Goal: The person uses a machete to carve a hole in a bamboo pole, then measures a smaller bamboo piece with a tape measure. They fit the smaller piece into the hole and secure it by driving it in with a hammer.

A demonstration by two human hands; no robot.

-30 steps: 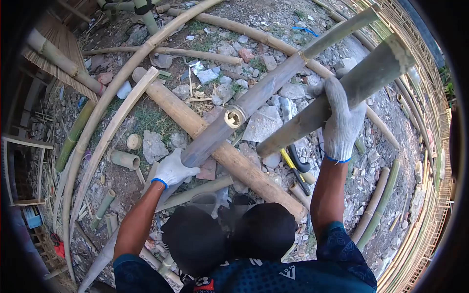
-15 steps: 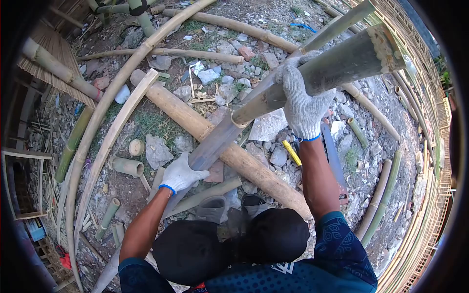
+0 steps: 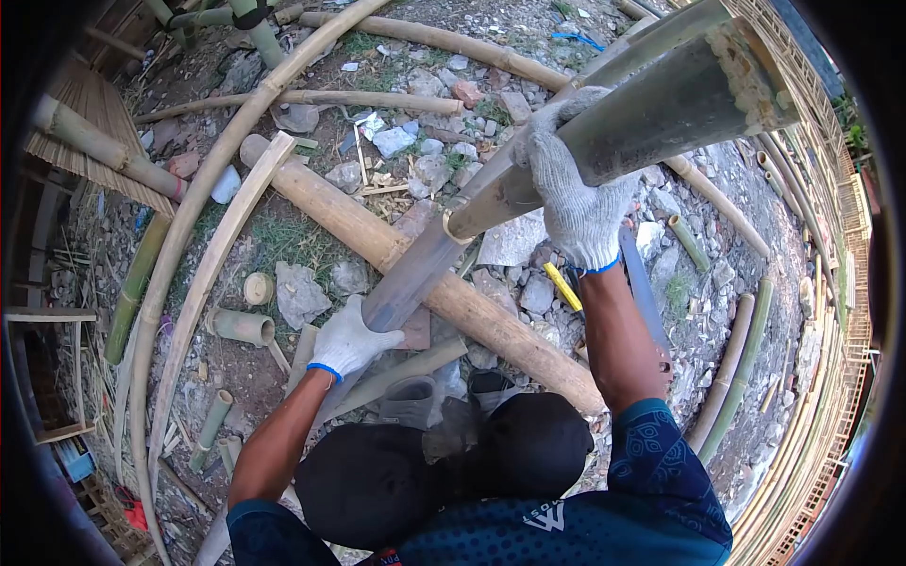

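Note:
My right hand [image 3: 578, 203], in a white knit glove with a blue cuff, is wrapped round a thick dark green bamboo section [image 3: 675, 104]. Its wide, rough cut end faces the upper right, and its narrower pale-rimmed end rests against a long grey bamboo pole [image 3: 411, 283]. My left hand [image 3: 347, 341], gloved alike, grips that pole lower down, thumb across the top. The pole slants over a tan bamboo log [image 3: 500, 330] on the ground. A handsaw [image 3: 642, 288] lies partly hidden behind my right forearm.
Broken stones and rubble cover the ground. A yellow marker-like object [image 3: 563, 287] lies near my right wrist. Left of my hands are a curved bamboo pole [image 3: 184, 226], a split strip [image 3: 212, 269] and short bamboo offcuts [image 3: 241, 325]. Two poles [image 3: 741, 373] lie at right.
The wide end of the bamboo section has risen slightly toward the camera and to the right, with my right hand still round it. My left hand keeps its grip; the view has shifted a little.

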